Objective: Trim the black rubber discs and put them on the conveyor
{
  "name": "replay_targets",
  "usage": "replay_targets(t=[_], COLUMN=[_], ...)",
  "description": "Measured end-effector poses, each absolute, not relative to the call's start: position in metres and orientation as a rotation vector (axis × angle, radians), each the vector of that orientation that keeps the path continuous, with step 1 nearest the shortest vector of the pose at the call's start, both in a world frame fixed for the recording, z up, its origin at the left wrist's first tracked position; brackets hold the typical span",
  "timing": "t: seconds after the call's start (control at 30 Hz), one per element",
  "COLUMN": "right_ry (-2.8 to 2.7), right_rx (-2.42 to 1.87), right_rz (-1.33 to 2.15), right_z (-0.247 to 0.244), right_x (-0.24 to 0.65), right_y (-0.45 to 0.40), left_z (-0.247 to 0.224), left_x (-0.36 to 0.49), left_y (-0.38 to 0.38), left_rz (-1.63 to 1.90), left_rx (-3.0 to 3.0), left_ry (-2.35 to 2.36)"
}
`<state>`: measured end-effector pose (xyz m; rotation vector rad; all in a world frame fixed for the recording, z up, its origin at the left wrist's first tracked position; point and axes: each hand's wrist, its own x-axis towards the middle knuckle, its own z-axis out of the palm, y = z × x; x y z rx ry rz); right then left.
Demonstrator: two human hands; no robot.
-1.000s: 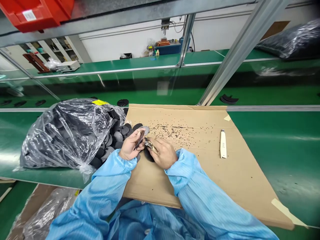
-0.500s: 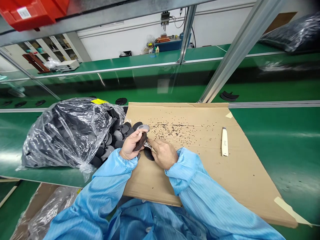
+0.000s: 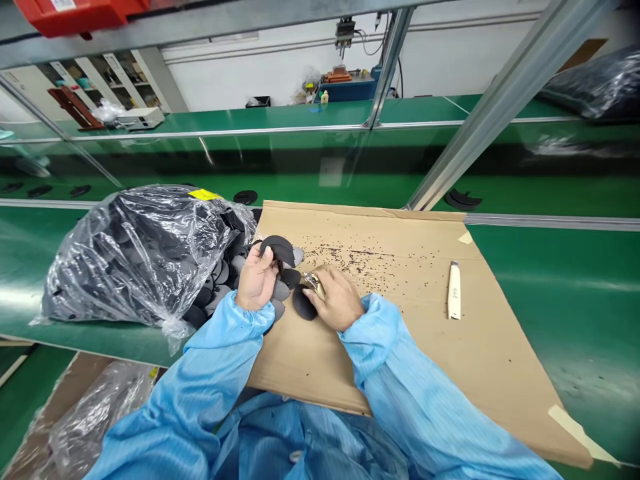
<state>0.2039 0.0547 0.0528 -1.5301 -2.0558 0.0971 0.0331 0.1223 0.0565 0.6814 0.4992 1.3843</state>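
Observation:
Raised at the left edge of the cardboard sheet (image 3: 340, 360), my left hand (image 3: 256, 280) grips a black disc-shaped part (image 3: 278, 249) between thumb and fingers. My right hand (image 3: 336, 297) is closed around a small metal hand tool (image 3: 314, 283), its head pointing up and left toward the left hand, apart from the held part. Between the hands a black oval disc (image 3: 304, 303) lies on the cardboard. More dark discs (image 3: 215, 293) are heaped beside my left hand, at the mouth of a clear plastic bag (image 3: 135, 260). Small black bits (image 3: 355, 260) are scattered beyond my right hand.
A cutter with a pale taped handle (image 3: 454, 291) lies on the cardboard's right side. A metal post (image 3: 505, 107) rises behind the sheet. Beyond the front rail are black parts (image 3: 463, 199) on the green surface. A red bin (image 3: 80, 15) hangs at the upper left.
My hands have moved apart. The left hand has lifted and turned the black part, while the tool in my right hand has come away from it. The camera view has shifted slightly.

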Motion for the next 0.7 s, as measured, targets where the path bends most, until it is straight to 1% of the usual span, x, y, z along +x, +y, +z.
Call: replay_targets(t=[0.1, 0.2, 0.33, 0.43, 0.57, 0.7], right_ry=[-2.175, -2.276, -2.191, -1.898, -1.374, -0.963], right_rx=[-1.62, -1.616, -1.563, -1.524, -1.38, -1.16], right_rz=[0.128, 0.184, 0.356, 0.583, 0.655, 0.845], right_z=[0.053, 0.053, 0.054, 0.056, 0.059, 0.058], right_x=[0.196, 0.189, 0.189, 0.199, 0.216, 0.219], right_y=[0.053, 0.052, 0.051, 0.054, 0.062, 0.067], left_z=[0.057, 0.059, 0.059, 0.058, 0.056, 0.054], left_x=[0.033, 0.034, 0.035, 0.037, 0.041, 0.047], left_y=[0.122, 0.12, 0.118, 0.117, 0.112, 0.104], left_rz=[1.4, 1.389, 1.349, 1.308, 1.231, 1.13], left_rx=[0.677, 0.68, 0.659, 0.66, 0.819, 0.943], left_ry=[0.564, 0.605, 0.626, 0.645, 0.67, 0.641])
